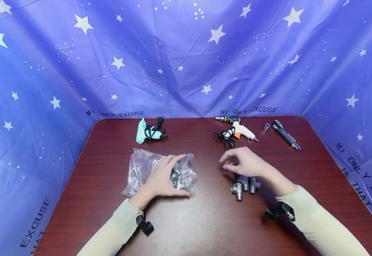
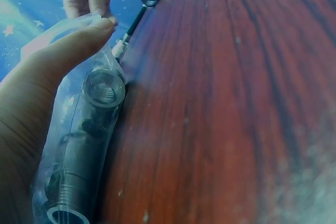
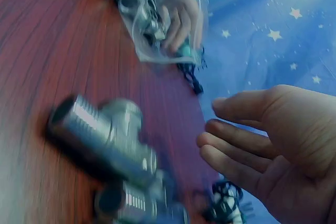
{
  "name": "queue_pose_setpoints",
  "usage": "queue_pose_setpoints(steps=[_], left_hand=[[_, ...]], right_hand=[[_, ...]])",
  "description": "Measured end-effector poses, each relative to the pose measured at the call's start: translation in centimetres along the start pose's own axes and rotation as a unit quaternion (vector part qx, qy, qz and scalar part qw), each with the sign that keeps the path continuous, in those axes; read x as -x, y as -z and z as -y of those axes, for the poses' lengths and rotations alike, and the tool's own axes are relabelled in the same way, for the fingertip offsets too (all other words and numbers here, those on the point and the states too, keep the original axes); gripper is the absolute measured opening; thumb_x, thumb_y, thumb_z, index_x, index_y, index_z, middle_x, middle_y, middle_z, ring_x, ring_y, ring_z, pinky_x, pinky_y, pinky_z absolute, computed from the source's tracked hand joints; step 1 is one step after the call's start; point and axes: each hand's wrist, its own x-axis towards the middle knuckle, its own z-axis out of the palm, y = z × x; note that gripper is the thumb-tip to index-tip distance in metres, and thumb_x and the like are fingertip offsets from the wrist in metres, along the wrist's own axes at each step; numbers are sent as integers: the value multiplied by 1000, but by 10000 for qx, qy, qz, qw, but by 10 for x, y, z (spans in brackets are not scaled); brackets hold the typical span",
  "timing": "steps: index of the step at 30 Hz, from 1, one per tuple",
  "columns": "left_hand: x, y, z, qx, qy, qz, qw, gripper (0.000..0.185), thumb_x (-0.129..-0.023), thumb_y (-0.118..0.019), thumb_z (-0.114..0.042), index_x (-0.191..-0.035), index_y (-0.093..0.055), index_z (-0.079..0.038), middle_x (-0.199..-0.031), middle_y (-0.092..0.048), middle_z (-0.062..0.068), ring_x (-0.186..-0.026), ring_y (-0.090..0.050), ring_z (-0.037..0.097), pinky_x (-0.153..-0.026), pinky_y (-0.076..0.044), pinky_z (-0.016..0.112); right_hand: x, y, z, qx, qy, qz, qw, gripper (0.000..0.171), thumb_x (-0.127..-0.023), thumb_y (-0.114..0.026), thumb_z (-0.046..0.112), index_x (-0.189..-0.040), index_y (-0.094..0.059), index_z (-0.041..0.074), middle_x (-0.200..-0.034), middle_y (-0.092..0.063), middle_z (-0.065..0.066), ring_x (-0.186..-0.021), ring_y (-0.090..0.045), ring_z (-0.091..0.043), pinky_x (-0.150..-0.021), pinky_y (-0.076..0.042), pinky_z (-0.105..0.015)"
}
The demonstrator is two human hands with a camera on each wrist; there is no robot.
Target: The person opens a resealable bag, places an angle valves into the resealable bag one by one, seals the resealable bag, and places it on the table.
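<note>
My left hand (image 1: 162, 178) holds a clear plastic bag (image 1: 137, 172), thumb and fingers spread around its right part. Metal threaded pipe fittings (image 1: 178, 177) show through the plastic there; in the left wrist view the thumb lies along the bag, over a threaded fitting opening (image 2: 104, 88). Over to the right, my right hand (image 1: 246, 163) hovers above the table with relaxed, slightly bent fingers and nothing in them. Just below it in the head view are several metal pipe tees (image 1: 237, 191), grouped together. The right wrist view shows these tees (image 3: 105, 137) blurred, apart from the fingers.
A light-blue glue gun (image 1: 141, 132) with a black cord lies behind the bag. At the back right are a white glue gun (image 1: 244, 131), a screwdriver (image 1: 234, 119), a small metal fitting (image 1: 266, 126) and a utility knife (image 1: 286, 135). Starry blue cloth (image 1: 173, 71) surrounds the reddish-brown table (image 1: 202, 227).
</note>
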Motion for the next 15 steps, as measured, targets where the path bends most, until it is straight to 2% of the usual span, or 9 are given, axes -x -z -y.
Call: queue_pose_setpoints(steps=[5, 10, 15], left_hand=[[-1, 1, -1, 87, 40, 21, 10000, 136, -49, -95, -77, -163, -42, -25, -137, -61, -5, -124, -58, 17, -104, -54, 44], [-1, 0, 1, 90, 46, 6, 9999, 135, -49, -95, -76, -163, -43, -24, -137, -61, -4, -124, -58, 18, -104, -54, 46], [-1, 0, 2, 103, 48, 24, 9999, 136, -49, -95, -77, -163, -42, -24, -138, -61, -4, -124, -59, 17, -106, -54, 45]], right_hand=[[20, 8, -11, 516, 225, 175, 9983, 20, -90, -83, 9, -110, -79, 9, -102, -79, -2, -91, -76, -14, -82, -64, -33], [39, 12, -15, 1111, 418, 136, 9928, 24, -87, -86, 14, -110, -79, 16, -104, -77, 5, -96, -73, -14, -86, -62, -39], [54, 12, -14, 1275, 439, 240, 9906, 34, -81, -91, 20, -113, -79, 18, -108, -76, 8, -100, -72, -12, -89, -60, -37]])
